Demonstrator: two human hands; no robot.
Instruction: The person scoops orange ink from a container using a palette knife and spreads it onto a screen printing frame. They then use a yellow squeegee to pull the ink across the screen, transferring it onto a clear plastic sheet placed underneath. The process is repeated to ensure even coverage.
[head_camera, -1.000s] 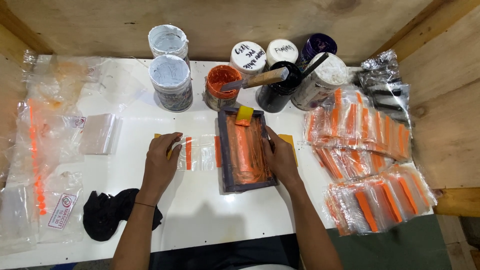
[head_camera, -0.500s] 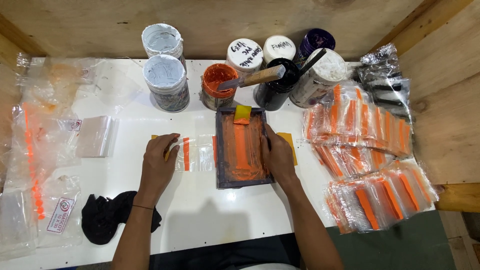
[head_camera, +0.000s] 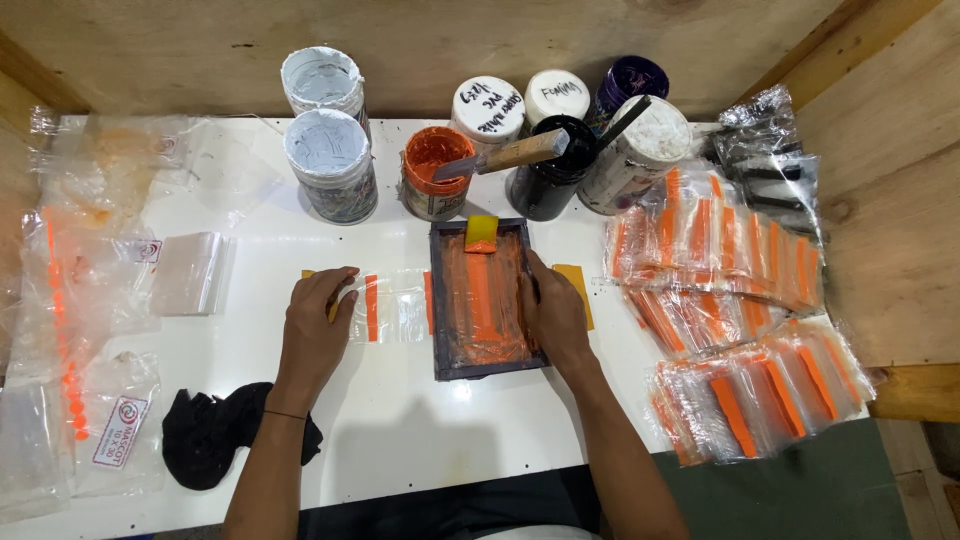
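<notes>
Partly, left hand covers clear bag.

The tabletop is white. The frame is dark with orange ink, the clear bag has an orange stripe, and the cloth is black.

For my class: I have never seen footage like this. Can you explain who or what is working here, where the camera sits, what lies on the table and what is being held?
No machine here: a person works with bare hands, filmed from a camera on their head looking down. The left hand presses on a clear bag with an orange stripe on the white table. The right hand rests on the edge of a dark frame smeared with orange paint. Behind stand paint jars; at right, printed bags are piled; a black cloth lies near the front.
</notes>
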